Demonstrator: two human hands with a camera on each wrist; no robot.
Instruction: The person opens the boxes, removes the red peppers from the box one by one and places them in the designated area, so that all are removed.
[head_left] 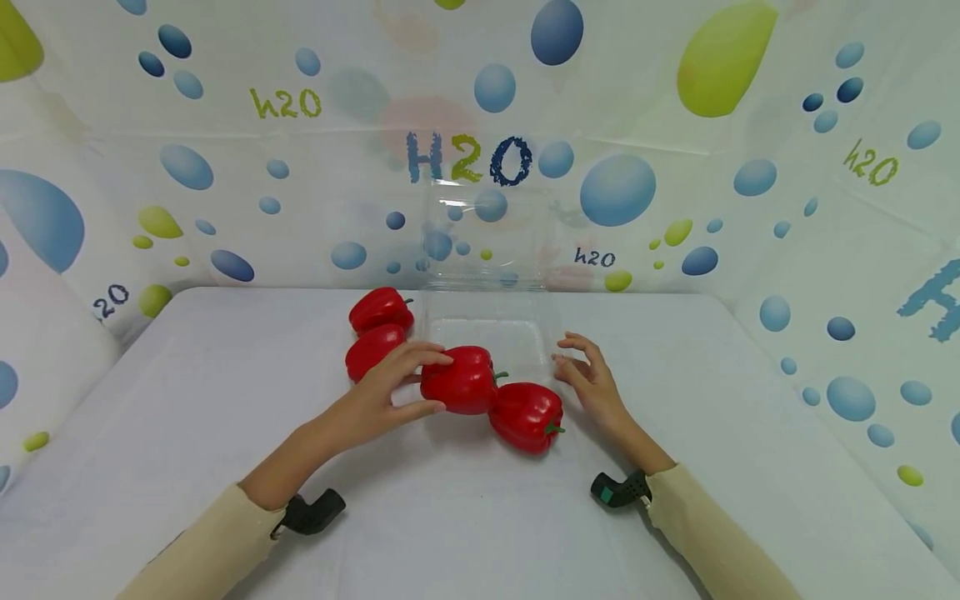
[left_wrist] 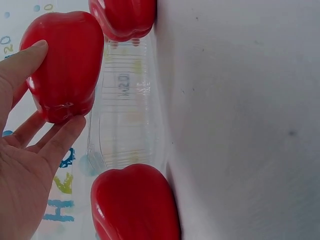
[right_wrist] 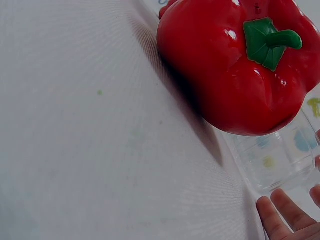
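In the head view my left hand (head_left: 375, 392) holds a red bell pepper (head_left: 459, 380) between thumb and fingers, over the front of a clear plastic container (head_left: 487, 329). In the left wrist view this pepper (left_wrist: 65, 65) is gripped from the side and raised. A second bell pepper (head_left: 527, 418), with a green stem, lies on the table before the container's front right corner; it fills much of the right wrist view. My right hand (head_left: 596, 387) is beside the container's right edge, fingers loosely bent around nothing.
Two more red bell peppers, a far one (head_left: 381, 311) and a nearer one (head_left: 375, 352), lie left of the container. Its transparent lid (head_left: 487, 242) stands raised at the back, before a patterned backdrop (head_left: 322, 192). A white cloth covers the table (head_left: 465, 517).
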